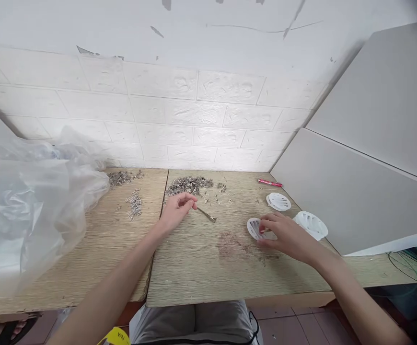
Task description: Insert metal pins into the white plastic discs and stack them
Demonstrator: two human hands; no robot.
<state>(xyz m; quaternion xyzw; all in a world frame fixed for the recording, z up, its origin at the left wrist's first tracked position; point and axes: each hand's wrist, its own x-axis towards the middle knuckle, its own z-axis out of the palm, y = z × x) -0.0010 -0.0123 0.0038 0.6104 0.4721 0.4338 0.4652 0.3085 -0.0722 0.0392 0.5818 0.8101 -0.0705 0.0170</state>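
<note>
My left hand point(177, 209) rests on the wooden table point(194, 268) and pinches a pair of metal tweezers point(207, 214) whose tips point right. Just beyond it lies a heap of small grey metal parts point(189, 184). My right hand point(283, 235) is on a small white round slotted disc point(254, 228), with fingers curled over its right side. Two more white discs lie near it, one behind point(278, 201) and one to the right point(311, 224).
A large crumpled clear plastic bag point(25, 206) covers the table's left side. Smaller piles of metal parts point(134, 203) sit left of the table seam. A red pen point(269, 183) lies at the back by the grey panel point(355, 191). White brick wall behind.
</note>
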